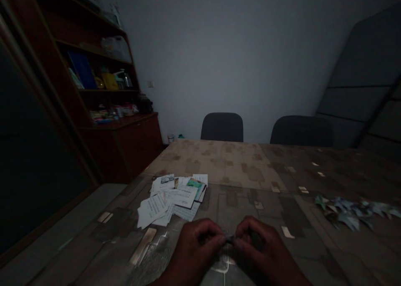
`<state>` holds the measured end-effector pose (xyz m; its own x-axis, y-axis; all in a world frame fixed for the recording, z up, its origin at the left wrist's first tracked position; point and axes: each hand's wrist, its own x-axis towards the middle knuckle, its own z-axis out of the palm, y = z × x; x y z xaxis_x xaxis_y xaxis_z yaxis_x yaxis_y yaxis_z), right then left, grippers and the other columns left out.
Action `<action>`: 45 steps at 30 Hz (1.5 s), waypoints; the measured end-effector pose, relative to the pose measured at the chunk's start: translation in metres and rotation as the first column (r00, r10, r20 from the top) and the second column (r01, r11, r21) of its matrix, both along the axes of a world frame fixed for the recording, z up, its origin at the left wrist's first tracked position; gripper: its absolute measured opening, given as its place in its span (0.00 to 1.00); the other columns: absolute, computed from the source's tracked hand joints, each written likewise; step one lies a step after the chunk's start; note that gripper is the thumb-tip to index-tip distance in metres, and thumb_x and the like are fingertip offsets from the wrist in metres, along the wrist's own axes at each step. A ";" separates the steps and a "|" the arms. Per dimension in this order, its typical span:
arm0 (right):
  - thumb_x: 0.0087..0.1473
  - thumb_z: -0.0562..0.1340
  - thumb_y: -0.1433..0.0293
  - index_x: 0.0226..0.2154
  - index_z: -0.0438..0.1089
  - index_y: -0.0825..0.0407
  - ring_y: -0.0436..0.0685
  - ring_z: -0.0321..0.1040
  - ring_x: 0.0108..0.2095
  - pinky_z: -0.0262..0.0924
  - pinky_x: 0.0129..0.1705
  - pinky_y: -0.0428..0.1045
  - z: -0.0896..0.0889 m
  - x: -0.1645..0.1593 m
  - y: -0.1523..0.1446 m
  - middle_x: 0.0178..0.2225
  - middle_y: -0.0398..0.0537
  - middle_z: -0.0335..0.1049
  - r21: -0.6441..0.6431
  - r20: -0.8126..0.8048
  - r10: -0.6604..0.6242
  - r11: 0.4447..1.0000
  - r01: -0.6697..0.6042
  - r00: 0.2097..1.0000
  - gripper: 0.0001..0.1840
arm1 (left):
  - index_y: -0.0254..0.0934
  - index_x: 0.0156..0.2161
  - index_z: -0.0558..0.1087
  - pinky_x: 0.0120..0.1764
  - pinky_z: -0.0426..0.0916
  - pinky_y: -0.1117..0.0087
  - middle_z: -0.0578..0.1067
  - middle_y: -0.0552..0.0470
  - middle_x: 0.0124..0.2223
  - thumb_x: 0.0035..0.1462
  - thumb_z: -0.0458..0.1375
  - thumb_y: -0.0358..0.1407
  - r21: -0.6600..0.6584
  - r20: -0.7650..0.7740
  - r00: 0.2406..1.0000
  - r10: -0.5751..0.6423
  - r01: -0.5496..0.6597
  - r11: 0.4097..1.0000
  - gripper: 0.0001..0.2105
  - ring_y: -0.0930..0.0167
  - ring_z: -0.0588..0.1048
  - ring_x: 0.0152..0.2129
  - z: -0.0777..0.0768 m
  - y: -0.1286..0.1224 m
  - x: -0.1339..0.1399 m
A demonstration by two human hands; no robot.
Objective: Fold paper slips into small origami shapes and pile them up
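At the near side of the table, my left hand (202, 240) and my right hand (258, 242) are close together, thumbs and fingers closed in a pinch. Between their fingertips is a small, narrow piece of folded paper (230, 238), dark in the dim light and mostly covered by the fingers. Just beyond my left hand lies a loose, overlapping pile of printed paper pieces (153, 208), mostly white, with a green picture on one. Off to the right of my right hand sits a cluster of pointed folded paper shapes (349, 215).
A patterned cloth covers the table (216, 156). Two dark chairs stand behind it, one near the middle (222, 127) and one to the right (302, 129). At the left is a reddish-brown cabinet (134, 139) with items on its shelves. The room is dim.
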<state>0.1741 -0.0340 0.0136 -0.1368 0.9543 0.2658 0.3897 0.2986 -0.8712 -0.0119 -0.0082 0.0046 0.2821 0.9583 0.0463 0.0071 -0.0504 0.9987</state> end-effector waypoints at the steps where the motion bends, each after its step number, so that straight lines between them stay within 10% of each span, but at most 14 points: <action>1: 0.51 0.61 0.69 0.25 0.68 0.51 0.53 0.64 0.25 0.58 0.27 0.46 0.000 0.001 0.000 0.23 0.41 0.66 0.060 0.041 -0.003 0.998 0.001 0.999 0.05 | 0.33 0.23 0.74 0.24 0.60 0.75 0.71 0.54 0.20 0.48 0.63 0.35 -0.001 0.020 1.000 0.004 -0.004 1.000 0.08 0.74 0.68 0.19 0.000 0.001 0.002; 9: 0.55 0.58 0.79 0.28 0.67 0.52 0.53 0.61 0.24 0.52 0.31 0.50 0.001 0.011 -0.001 0.22 0.43 0.68 0.714 0.399 -0.237 0.687 -0.138 0.886 0.08 | 0.30 0.28 0.75 0.25 0.65 0.74 0.77 0.47 0.22 0.45 0.66 0.50 -0.233 0.253 0.967 -0.038 0.099 0.967 0.20 0.72 0.72 0.18 -0.003 -0.002 0.024; 24: 0.67 0.53 0.66 0.32 0.73 0.50 0.54 0.61 0.26 0.50 0.34 0.51 -0.012 0.013 0.001 0.24 0.45 0.70 0.771 0.400 -0.354 0.628 -0.102 0.845 0.17 | 0.30 0.35 0.77 0.27 0.65 0.73 0.77 0.50 0.22 0.42 0.70 0.43 -0.323 0.264 0.963 0.059 0.031 0.946 0.19 0.72 0.73 0.19 -0.005 -0.001 0.015; 33: 0.55 0.61 0.67 0.37 0.73 0.49 0.59 0.71 0.33 0.64 0.35 0.51 -0.006 0.012 0.001 0.32 0.47 0.74 0.218 0.151 -0.135 0.971 0.101 0.979 0.07 | 0.34 0.32 0.80 0.31 0.68 0.73 0.77 0.50 0.31 0.49 0.64 0.34 -0.111 0.175 0.984 0.014 0.006 0.994 0.05 0.71 0.74 0.27 -0.005 -0.003 0.012; 38: 0.52 0.62 0.63 0.34 0.74 0.52 0.58 0.71 0.31 0.64 0.33 0.50 -0.012 0.004 0.003 0.28 0.47 0.75 -0.146 -0.062 -0.135 0.981 0.125 0.989 0.10 | 0.33 0.32 0.78 0.30 0.68 0.73 0.77 0.50 0.28 0.48 0.64 0.34 -0.164 0.150 0.987 0.058 -0.033 0.986 0.06 0.70 0.74 0.26 -0.009 -0.002 0.013; 45: 0.50 0.64 0.63 0.30 0.74 0.53 0.58 0.69 0.30 0.63 0.33 0.50 -0.015 0.004 0.002 0.26 0.46 0.73 -0.187 -0.181 -0.158 0.974 0.124 0.971 0.09 | 0.33 0.33 0.79 0.29 0.65 0.73 0.76 0.50 0.28 0.49 0.65 0.35 -0.131 0.088 0.996 -0.009 0.021 0.991 0.07 0.71 0.72 0.25 -0.016 -0.002 0.014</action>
